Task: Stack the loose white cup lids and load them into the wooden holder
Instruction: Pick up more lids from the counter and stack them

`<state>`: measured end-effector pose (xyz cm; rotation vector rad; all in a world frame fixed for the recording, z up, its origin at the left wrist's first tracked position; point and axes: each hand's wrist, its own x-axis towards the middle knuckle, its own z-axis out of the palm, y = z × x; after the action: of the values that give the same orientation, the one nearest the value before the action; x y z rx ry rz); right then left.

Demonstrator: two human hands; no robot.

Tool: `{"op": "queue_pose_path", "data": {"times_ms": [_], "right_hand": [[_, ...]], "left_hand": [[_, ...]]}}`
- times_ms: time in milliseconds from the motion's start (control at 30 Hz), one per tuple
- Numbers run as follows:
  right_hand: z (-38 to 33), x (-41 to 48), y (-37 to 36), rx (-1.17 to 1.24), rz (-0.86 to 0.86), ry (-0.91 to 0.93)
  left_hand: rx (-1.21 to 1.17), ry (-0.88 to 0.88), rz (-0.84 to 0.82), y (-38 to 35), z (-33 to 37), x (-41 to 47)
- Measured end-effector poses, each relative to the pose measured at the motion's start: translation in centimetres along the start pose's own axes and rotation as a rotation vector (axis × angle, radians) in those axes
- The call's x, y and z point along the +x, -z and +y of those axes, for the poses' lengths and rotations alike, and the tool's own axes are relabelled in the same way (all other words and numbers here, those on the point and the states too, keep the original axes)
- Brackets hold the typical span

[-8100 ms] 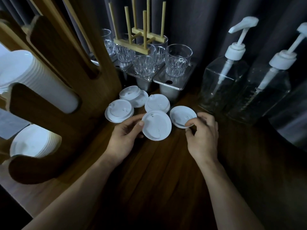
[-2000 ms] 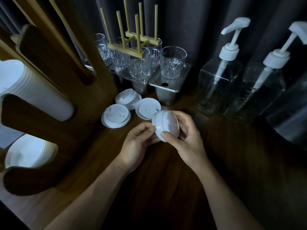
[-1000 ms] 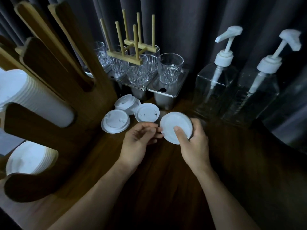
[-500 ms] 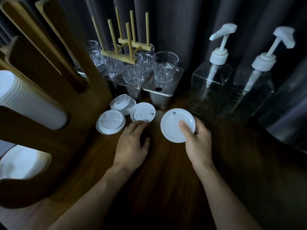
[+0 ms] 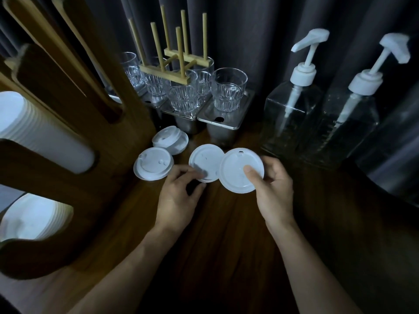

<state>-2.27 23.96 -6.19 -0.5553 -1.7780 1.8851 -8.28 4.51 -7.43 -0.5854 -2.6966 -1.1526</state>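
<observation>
Okay, tall brown wooden holder point(image 5: 56, 189) at left, part-filled; stacking step in hand. Right hand point(image 5: 272, 189) grips a round white plastic lid point(image 5: 235, 177), left hand point(image 5: 179, 196) pinches a second white lid point(image 5: 204, 159) just beside it. Next, judging by this: nest them, rims aligned.

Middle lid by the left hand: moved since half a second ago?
Yes. The middle lid has shifted right, toward the front of the steel container, and now overlaps the lid in the right hand.

The left hand point(image 5: 179, 200), right hand point(image 5: 275, 196) and both forearms point(image 5: 118, 275) are bare.
</observation>
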Motion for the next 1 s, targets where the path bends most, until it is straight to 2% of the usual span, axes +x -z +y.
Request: {"op": "queue_pose_path", "data": {"times_ms": [133,267,467,667,767,1000], "right_hand": [[-0.1,0.1,0.3,0.013,-0.052,0.0],[-0.2,-0.1,0.2,0.032,-0.079,-0.009],[0.4,-0.5,-0.2,-0.181,0.043,0.109],[0.7,-1.0,-0.8,-0.27,0.108,0.249],[0.8,-1.4,-1.3,-0.244,0.068,0.302],[0.2,-1.6,-0.8,-0.171,-0.079,0.289]], "left_hand": [[-0.156,0.056,0.075,0.4,0.2,0.1],[-0.374,0.207,0.082,1.0,0.6,0.2],[-0.594,0.315,0.06,1.6,2.3,-0.2],[-0.975,0.405,-0.056,0.1,5.5,-1.0],[-1.089,0.401,-0.08,-0.7,6.8,-1.1],[-1.265,0.457,-0.095,-0.9,7.5,-0.7]]}}
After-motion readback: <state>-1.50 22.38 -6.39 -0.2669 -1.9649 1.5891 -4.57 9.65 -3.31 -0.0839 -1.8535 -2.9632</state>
